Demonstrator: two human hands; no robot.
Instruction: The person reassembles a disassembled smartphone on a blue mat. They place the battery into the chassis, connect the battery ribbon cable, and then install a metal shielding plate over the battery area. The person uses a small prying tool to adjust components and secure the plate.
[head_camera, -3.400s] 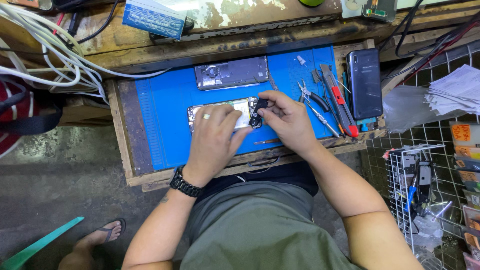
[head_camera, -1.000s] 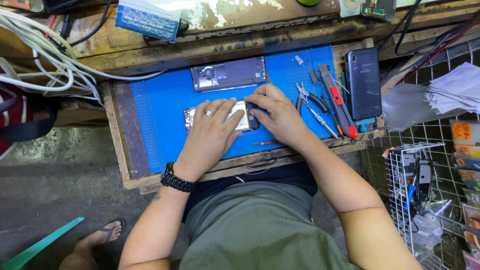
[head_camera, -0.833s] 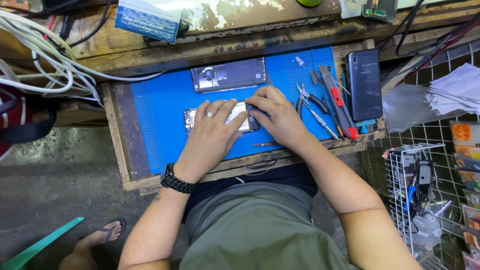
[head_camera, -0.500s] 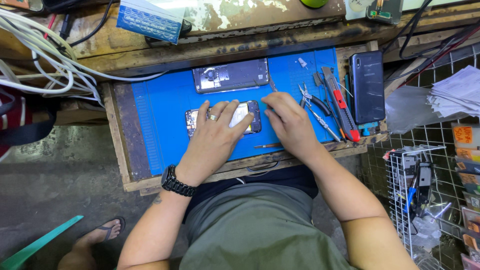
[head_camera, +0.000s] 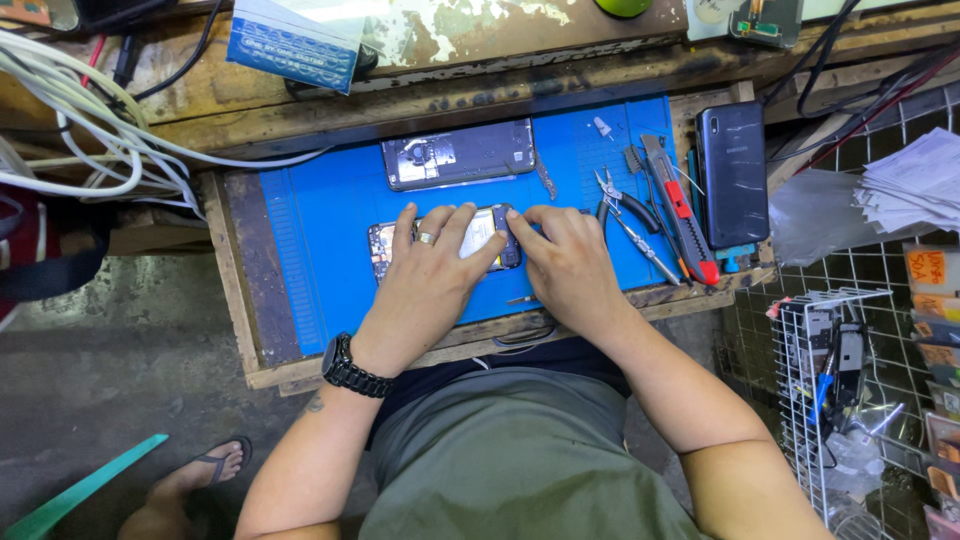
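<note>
1. Far left of frame: bundle of white cables (head_camera: 90, 140) runs across the upper left, over the edge of the wooden desk (head_camera: 235, 290). A green strip (head_camera: 80, 490) lies on the concrete floor at lower left, beside a foot in a sandal (head_camera: 195, 480).
2. Upper left-centre: a blue-and-white packet (head_camera: 295, 40) rests on the worn desk top.
3. Centre: blue work mat (head_camera: 320, 240) covers the desk. An opened phone body (head_camera: 458, 155), internals facing up, lies at the mat's upper middle.
4. Left hand (head_camera: 430, 285), black watch (head_camera: 350, 368) on the wrist and a ring on one finger, lies flat on a second opened phone (head_camera: 385, 250) at the mat's centre. Its fingers are spread and press down on the phone rather than closing around it.
5. Right hand (head_camera: 570, 265) touches the right end of the same phone, fingers curled and pressing; whether they pinch a small part I cannot tell.
6. Right of the hands: pliers (head_camera: 625, 200), tweezers (head_camera: 645, 245) and a red-and-grey utility knife (head_camera: 680, 205) lie on the mat, close together.
7. Further right: a dark phone (head_camera: 732, 170) lies face down at the mat's edge.
8. Far right: a stack of papers (head_camera: 915, 180) above, a white wire basket (head_camera: 840, 380) below.
</note>
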